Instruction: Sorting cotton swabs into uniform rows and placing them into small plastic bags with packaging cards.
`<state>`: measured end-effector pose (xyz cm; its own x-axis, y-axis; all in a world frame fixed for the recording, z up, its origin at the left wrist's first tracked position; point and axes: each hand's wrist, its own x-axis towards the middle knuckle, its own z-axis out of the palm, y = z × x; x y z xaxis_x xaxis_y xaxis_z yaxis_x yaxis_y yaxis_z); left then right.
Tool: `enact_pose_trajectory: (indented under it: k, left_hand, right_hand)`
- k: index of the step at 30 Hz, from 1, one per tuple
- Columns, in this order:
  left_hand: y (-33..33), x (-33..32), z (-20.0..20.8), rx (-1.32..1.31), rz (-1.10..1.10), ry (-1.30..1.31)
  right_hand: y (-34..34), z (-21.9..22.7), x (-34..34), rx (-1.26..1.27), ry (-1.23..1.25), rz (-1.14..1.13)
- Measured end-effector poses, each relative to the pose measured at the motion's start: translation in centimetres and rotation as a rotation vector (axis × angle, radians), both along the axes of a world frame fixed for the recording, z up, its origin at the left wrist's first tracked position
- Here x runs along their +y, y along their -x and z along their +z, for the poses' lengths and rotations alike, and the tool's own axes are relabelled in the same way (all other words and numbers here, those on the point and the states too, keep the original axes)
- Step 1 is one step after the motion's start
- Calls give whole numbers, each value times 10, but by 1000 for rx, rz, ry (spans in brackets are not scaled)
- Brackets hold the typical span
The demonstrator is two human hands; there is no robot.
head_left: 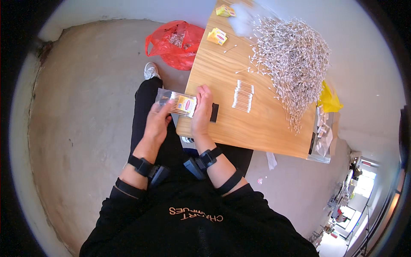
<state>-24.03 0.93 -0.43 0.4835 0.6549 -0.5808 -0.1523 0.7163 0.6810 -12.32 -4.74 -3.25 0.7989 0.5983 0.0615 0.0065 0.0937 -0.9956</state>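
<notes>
A clear plastic bag of cotton swabs (174, 101) with a yellow card is held level over the table's near left corner. The fingers of my left hand (158, 122) are closed on the bag, the thumb lying across its front. My right hand (202, 111) stands upright at the bag's right end, palm against it and fingers stretched out. To its right, a neat row of cotton swabs (243, 96) lies on the wooden table (265, 128). A small black block (214, 113) sits beside my right hand.
A large heap of loose cotton swabs (295, 55) covers the table's far right. Yellow cards (217, 36) lie at the far left edge. A red plastic bag (182, 51) with swabs stands on the floor. A yellow bag (329, 98) and a clear bin (321, 145) are at the right.
</notes>
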Motion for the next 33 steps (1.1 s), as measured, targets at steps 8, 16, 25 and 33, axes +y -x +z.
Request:
enact_pose_trajectory:
  k: [8, 16, 25, 33]
  left_hand:
    - [-23, -8, -12, -81, 235, 11]
    - [-20, -2, -13, -60, 157, 10]
    - [11, 27, 27, 15, 185, -166]
    - [49, 35, 105, -385, 107, 105]
  right_hand:
    - [-5, 8, -13, -9, 43, 55]
    - [27, 20, 30, 112, 68, 26]
    - [56, 63, 55, 150, -44, 130]
    - [14, 162, 23, 508, -258, 620]
